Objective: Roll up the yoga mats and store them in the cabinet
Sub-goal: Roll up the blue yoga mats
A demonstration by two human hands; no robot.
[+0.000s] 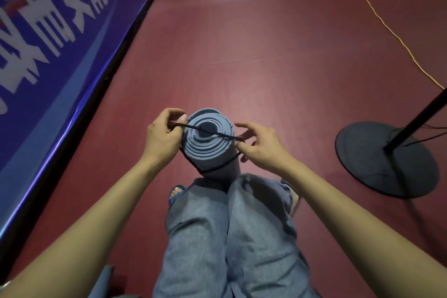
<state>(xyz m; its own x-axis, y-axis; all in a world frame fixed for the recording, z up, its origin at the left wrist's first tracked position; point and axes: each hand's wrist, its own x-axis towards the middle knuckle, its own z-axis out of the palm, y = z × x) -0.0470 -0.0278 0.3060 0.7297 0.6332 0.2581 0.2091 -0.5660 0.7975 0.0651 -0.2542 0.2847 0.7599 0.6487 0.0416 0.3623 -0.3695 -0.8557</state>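
A rolled blue yoga mat (pixel 208 147) stands upright on the red floor between my knees, its spiral end facing up. A thin black strap (pixel 212 133) stretches across the top of the roll and loops round its near side. My left hand (pixel 162 139) is at the left side of the roll and pinches the strap's left end between thumb and fingers. My right hand (pixel 257 145) pinches the strap at the right side of the roll, with the other fingers spread. The cabinet is not in view.
A blue banner wall (pixel 55 51) with a dark base runs along the left. A black round stand base (pixel 387 159) with a pole sits on the floor at the right. A thin yellow cord (pixel 384 24) crosses the red floor (pixel 242 43) at the far right.
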